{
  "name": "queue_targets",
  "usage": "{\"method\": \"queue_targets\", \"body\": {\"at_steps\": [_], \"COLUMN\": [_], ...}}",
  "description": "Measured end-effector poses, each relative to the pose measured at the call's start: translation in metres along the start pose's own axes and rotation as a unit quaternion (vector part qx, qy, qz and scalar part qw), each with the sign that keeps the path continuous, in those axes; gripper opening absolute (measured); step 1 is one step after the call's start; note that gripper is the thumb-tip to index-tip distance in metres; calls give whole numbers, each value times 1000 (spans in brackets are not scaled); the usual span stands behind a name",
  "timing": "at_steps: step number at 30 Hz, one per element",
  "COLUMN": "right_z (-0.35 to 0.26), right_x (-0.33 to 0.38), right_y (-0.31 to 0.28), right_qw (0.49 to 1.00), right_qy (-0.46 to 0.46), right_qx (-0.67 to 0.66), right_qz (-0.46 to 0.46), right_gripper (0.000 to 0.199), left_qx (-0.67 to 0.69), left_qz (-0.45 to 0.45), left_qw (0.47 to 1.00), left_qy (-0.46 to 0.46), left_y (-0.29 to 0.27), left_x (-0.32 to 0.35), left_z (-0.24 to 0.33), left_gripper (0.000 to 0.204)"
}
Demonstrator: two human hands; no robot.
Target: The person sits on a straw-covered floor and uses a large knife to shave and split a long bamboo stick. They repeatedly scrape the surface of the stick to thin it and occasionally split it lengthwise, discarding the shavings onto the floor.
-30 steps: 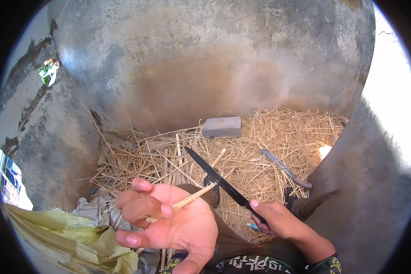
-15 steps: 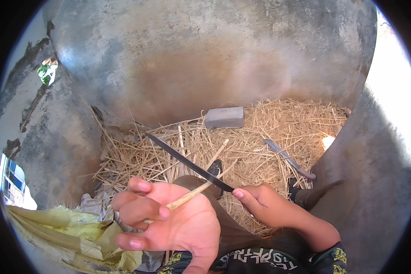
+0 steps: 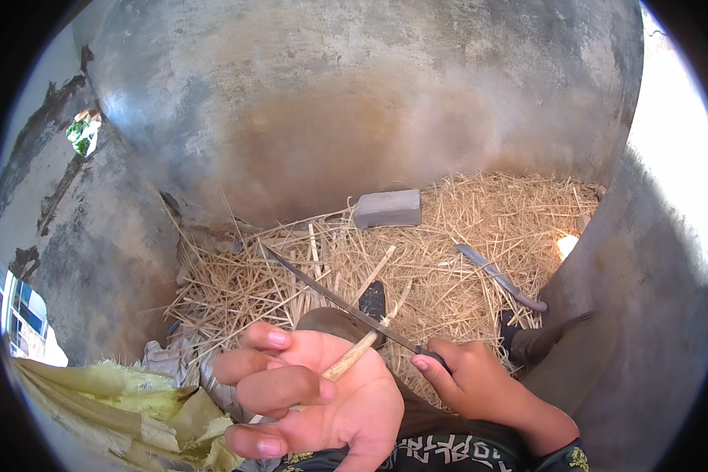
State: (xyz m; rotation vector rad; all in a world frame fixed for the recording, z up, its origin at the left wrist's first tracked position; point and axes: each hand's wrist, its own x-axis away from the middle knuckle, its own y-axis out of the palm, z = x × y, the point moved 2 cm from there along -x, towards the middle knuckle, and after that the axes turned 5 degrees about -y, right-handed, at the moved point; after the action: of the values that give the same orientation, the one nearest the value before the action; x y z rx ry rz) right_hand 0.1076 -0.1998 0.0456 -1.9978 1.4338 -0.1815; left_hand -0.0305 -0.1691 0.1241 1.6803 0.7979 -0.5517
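Observation:
My left hand (image 3: 330, 393) is palm up with its fingers curled around a thin, pale wooden stick (image 3: 352, 355). The stick slants up and away to the right, and a frayed, peeled bit shows near where the blade meets it. In my right hand (image 3: 476, 381) is the dark handle of a long-bladed knife (image 3: 330, 295). The blade points to the far left and crosses the stick just beyond my left palm. Straw-like shavings (image 3: 448, 299) cover the ground below both hands.
A grey brick (image 3: 388, 209) lies by the curved concrete wall (image 3: 354, 102). A second knife (image 3: 492, 272) rests on the shavings to the right. Another pale stick (image 3: 380, 266) lies ahead, close to my dark-covered foot (image 3: 372, 300). Yellowish torn sacking (image 3: 126, 405) bunches at lower left.
Both hands have shifted slightly right and down, with the stick and knife. The blade has turned, showing a thinner profile, and its crossing point lies lower right in the picture.

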Motion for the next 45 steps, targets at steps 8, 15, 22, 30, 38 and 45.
{"method": "queue_targets", "body": {"at_steps": [8,15,22,30,38,45], "right_z": [-21,-32,-28,4,36,-15], "right_x": [3,-4,-21,-40,-49,-43], "right_y": [4,0,4,15,26,25], "right_qw": [998,997,986,993,997,985], "right_qy": [-64,-55,-147,-74,29,-154], "right_qx": [-12,-39,-75,-65,45,-77], "right_qz": [14,-30,-27,-61,-59,5], "right_gripper": [46,34,42,49,55,39], "left_qx": [-14,-126,-103,-78,-56,-60], "left_qz": [53,-25,-24,-51,-110,-32], "left_qw": [998,992,994,994,991,997], "left_qy": [8,-3,-19,-60,-46,-31], "left_y": [-3,-32,-31,-47,-52,-44], "left_x": [-7,-19,-23,-34,-35,-31], "left_z": [-6,-11,-11,0,-8,-11], "left_gripper": [66,67,63,63,72,72]}}
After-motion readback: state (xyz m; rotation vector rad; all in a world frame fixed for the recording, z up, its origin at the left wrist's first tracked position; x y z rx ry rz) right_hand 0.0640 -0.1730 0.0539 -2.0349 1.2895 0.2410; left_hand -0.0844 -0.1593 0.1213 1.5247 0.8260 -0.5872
